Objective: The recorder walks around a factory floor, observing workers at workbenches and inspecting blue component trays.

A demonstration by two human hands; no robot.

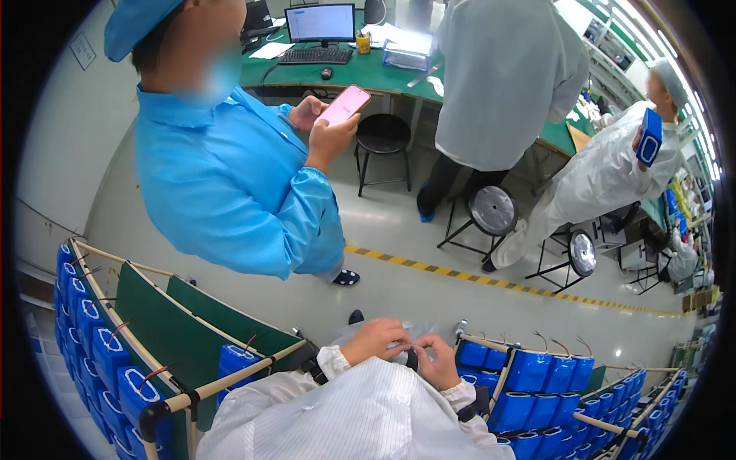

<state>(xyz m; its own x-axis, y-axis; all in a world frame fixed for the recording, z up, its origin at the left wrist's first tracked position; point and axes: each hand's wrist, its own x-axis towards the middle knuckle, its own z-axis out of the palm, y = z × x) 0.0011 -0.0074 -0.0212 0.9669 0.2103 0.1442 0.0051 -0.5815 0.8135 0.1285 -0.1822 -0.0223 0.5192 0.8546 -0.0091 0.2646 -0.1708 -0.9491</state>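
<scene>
Clock: centred on the hands, 12 toward the top of the view.
Translucent film (349, 333): thin, crinkled, pale; just beside the left hand at 10 o'clock; whether it reaches the fingertips cannot be told.
Left hand (376, 341): bare, fingers bent inward, tips almost meeting the other hand's; anything gripped is too small to make out.
Right hand (435, 362): bare, thumb and forefinger drawn close in a pinch; contents, if any, cannot be told.
Sleeves (335, 362): white, finely striped cloth, gathered cuffs; dark bands at both wrists.
Blue packs, right (529, 372): smooth, glossy, rounded blocks in rows, thin wires rising; 3 to 4 o'clock.
Blue packs, left (112, 346): same wrapping, white oval outlines on the ends, stacked in tiers; 9 o'clock.
Rack tubing (230, 377): beige round pipe, black joints; 8 o'clock.
Green panels (162, 326): flat, matte; 9 to 10 o'clock.
Floor stripe (460, 274): yellow-and-dark diagonals, 11 to nearly 3 o'clock.
Metal-topped stool (493, 211): round shiny seat, dark legs; 1 o'clock.
Person in blue (222, 176): smooth, creased smock, 10 to 11 o'clock, holding a flat pink-screened phone (345, 106).
</scene>
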